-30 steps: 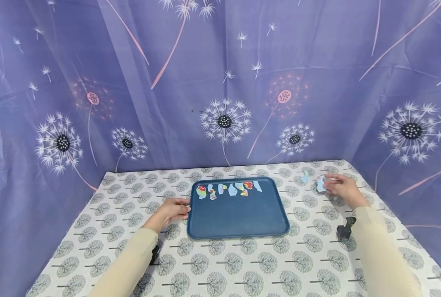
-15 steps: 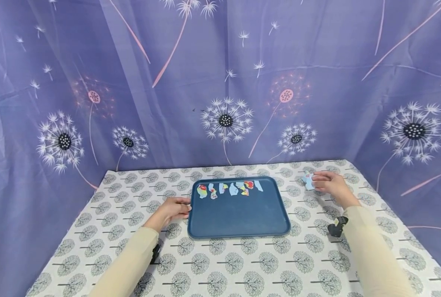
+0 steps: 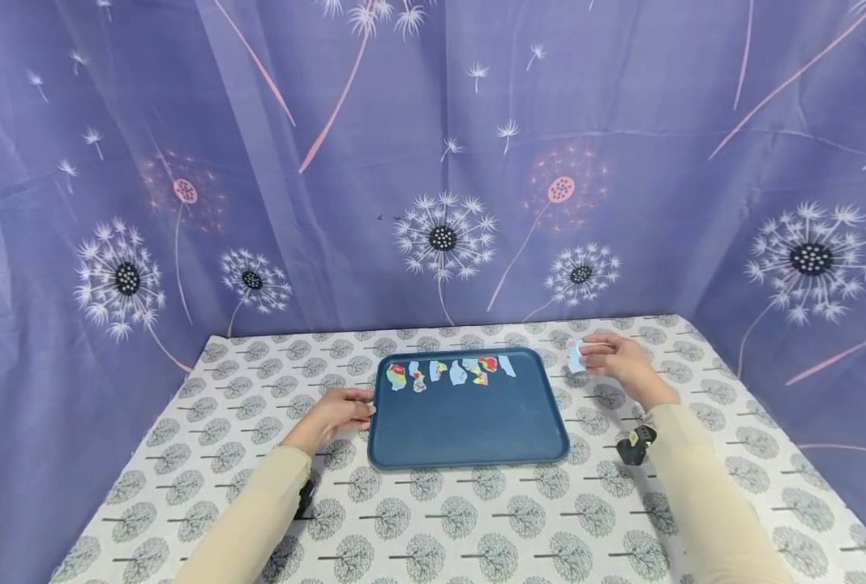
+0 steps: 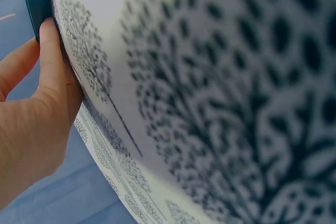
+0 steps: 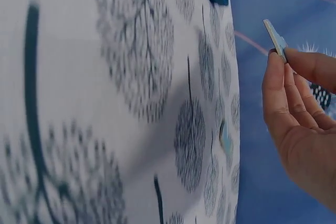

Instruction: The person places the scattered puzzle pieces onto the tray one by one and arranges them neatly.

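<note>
A dark blue tray (image 3: 469,422) lies on the table. Along its far side sit several irregular printed puzzle pieces (image 3: 458,373), pale blue with some red and yellow. At the tray's left rim is my left hand (image 3: 338,414), thumb and fingertips holding the edge; the left wrist view shows the fingers (image 4: 51,59) right at the rim. Off the tray's far right corner, my right hand (image 3: 619,361) pinches a light blue puzzle piece (image 3: 576,357) between thumb and fingers. The right wrist view shows this piece edge-on, raised above the cloth.
Another light blue puzzle piece (image 5: 226,139) lies on the table in the right wrist view; the right hand covers it in the head view. The tree-printed tablecloth (image 3: 455,519) stretches around the tray. A purple dandelion curtain (image 3: 331,268) hangs behind the table and at both sides.
My right hand has moved left with the light blue puzzle piece, from the table's far right toward the tray, passing over the other loose piece. My left hand and the tray have stayed put.
</note>
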Demonstrator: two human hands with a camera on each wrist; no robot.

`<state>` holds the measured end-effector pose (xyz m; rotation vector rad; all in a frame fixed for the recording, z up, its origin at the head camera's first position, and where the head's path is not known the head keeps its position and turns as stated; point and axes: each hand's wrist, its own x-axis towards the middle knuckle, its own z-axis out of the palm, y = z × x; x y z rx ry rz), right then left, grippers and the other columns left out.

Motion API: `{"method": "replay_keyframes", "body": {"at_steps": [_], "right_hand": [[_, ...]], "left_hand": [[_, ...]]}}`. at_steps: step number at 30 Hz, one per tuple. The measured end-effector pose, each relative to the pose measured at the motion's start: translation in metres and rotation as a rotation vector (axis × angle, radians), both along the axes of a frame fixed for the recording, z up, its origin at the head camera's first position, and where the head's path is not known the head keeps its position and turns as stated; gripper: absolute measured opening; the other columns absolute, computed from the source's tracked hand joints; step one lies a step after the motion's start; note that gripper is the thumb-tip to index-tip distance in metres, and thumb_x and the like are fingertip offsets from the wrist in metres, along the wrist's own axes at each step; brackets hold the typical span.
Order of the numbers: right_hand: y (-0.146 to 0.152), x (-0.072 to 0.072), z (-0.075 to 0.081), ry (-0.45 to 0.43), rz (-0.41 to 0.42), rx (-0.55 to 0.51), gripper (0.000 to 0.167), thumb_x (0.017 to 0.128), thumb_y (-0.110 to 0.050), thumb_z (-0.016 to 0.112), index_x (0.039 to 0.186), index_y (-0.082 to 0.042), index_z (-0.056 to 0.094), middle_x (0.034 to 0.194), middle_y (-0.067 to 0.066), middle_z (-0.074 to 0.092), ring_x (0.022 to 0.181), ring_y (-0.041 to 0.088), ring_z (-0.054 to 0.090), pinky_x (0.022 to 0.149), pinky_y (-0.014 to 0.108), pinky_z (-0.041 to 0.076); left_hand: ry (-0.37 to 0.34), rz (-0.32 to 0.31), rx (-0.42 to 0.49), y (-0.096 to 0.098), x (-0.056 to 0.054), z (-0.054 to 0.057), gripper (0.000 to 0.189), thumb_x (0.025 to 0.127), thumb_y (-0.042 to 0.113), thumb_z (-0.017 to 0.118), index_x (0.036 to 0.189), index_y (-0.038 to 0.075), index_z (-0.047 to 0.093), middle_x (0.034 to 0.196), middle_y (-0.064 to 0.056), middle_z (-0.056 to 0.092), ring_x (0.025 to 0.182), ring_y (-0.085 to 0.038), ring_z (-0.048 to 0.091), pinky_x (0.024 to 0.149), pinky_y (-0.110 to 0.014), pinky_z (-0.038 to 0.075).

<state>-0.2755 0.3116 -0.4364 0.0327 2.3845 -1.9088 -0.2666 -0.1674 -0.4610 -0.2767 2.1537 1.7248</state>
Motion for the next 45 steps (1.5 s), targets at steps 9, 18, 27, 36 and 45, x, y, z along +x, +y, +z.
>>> {"method": "replay_keyframes", "body": {"at_steps": [9,18,27,36,45], "right_hand": [[-0.038,-0.003,0.002,-0.01,0.021,-0.081,0.055,0.088,0.01,0.057,0.138,0.014,0.035,0.129,0.033,0.05,0.084,0.004,0.064,0.085,0.025,0.058],[-0.085,-0.006,0.008,-0.037,0.064,-0.154,0.053,0.088,0.013,0.056,0.137,0.014,0.037,0.121,0.032,0.054,0.086,0.011,0.065,0.084,0.03,0.059],[-0.138,-0.009,0.006,-0.066,0.12,-0.212,0.051,0.086,0.014,0.06,0.134,0.012,0.042,0.114,0.029,0.06,0.086,0.018,0.066,0.086,0.036,0.059],[-0.181,-0.009,0.0,-0.103,0.164,-0.209,0.047,0.085,0.013,0.062,0.13,0.008,0.049,0.107,0.025,0.064,0.087,0.023,0.066,0.085,0.039,0.06],[-0.219,-0.004,-0.006,-0.118,0.202,-0.228,0.044,0.085,0.014,0.062,0.128,0.008,0.051,0.098,0.022,0.066,0.083,0.024,0.067,0.084,0.042,0.06]], "left_hand": [[0.001,-0.005,0.017,0.001,-0.002,-0.001,0.041,0.085,-0.01,0.061,0.126,-0.008,0.056,0.097,-0.019,0.065,0.076,-0.019,0.067,0.078,-0.031,0.061],[-0.002,-0.014,0.006,0.002,-0.004,0.001,0.043,0.085,-0.01,0.06,0.128,-0.008,0.055,0.102,-0.021,0.064,0.079,-0.019,0.067,0.079,-0.031,0.061],[0.0,-0.018,0.015,0.002,-0.001,0.001,0.044,0.085,-0.011,0.06,0.128,-0.01,0.053,0.101,-0.022,0.064,0.079,-0.021,0.067,0.077,-0.031,0.061],[-0.006,-0.01,0.012,0.002,0.0,0.001,0.043,0.085,-0.01,0.061,0.128,-0.009,0.054,0.098,-0.02,0.065,0.075,-0.019,0.067,0.076,-0.029,0.062],[0.009,-0.022,0.021,-0.001,0.002,0.0,0.043,0.085,-0.011,0.06,0.127,-0.011,0.053,0.097,-0.02,0.064,0.075,-0.018,0.066,0.076,-0.03,0.062]]}}
